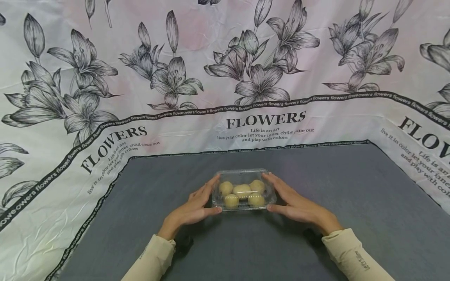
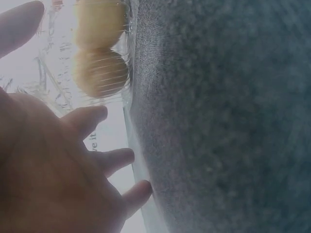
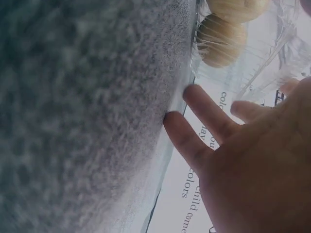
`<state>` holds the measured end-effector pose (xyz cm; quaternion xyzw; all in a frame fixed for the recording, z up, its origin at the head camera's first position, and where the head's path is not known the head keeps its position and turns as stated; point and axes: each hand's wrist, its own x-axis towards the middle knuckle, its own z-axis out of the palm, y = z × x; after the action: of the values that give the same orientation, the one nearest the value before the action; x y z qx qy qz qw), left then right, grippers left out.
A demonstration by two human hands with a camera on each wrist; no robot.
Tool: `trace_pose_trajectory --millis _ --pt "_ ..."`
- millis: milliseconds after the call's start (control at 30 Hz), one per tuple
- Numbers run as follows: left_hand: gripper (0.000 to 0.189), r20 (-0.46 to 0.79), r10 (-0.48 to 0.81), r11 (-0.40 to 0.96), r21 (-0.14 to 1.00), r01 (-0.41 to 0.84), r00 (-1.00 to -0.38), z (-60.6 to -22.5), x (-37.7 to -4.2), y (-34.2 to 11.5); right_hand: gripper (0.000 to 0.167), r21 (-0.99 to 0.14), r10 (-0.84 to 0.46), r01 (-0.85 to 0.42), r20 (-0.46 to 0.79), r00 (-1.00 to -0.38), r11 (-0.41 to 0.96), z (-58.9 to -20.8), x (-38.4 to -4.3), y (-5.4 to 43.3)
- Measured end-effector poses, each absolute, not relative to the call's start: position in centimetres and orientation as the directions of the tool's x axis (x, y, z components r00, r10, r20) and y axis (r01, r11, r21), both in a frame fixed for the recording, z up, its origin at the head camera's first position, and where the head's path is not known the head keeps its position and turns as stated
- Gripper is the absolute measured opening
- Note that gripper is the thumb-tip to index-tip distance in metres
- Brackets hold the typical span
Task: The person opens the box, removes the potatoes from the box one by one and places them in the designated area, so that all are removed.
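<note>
A clear plastic clamshell box [image 1: 243, 178] lies on the grey tabletop, its lid down over several pale yellow, round, bun-like pieces [image 1: 242, 191]. At its left side is my left hand [image 1: 191, 210], thumb by the front corner and straight fingers reaching along the side. My right hand [image 1: 299, 203] mirrors it on the right, thumb at the front corner and fingers toward the back one. In the left wrist view, the fingers [image 2: 119, 160] are spread beside the box. The right wrist view likewise has spread fingers [image 3: 209, 111] close to the box wall.
A grey cloth [image 1: 225, 249] covers the table. White fabric [image 1: 190, 136] printed with lilies and "FLOWERS" lettering rises behind it and along both sides. Cream sleeves [image 1: 152, 255] cover both forearms.
</note>
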<state>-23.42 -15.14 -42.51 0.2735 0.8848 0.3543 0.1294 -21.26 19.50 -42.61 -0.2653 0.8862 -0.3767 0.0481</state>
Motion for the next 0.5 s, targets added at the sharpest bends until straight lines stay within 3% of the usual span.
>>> trace_pose_trajectory --millis 233,500 --pt "0.101 -0.024 0.574 0.593 0.701 0.396 -0.818 -42.58 -23.57 -15.19 0.087 -0.618 -0.490 -0.501 0.207 -0.847 0.606 -42.63 -21.52 19.73" --pt "0.104 -0.038 0.564 0.606 0.697 0.383 -0.825 -42.74 -23.63 -15.38 0.087 -0.614 -0.475 -0.530 0.270 -0.837 0.585 -42.48 -21.55 19.64"
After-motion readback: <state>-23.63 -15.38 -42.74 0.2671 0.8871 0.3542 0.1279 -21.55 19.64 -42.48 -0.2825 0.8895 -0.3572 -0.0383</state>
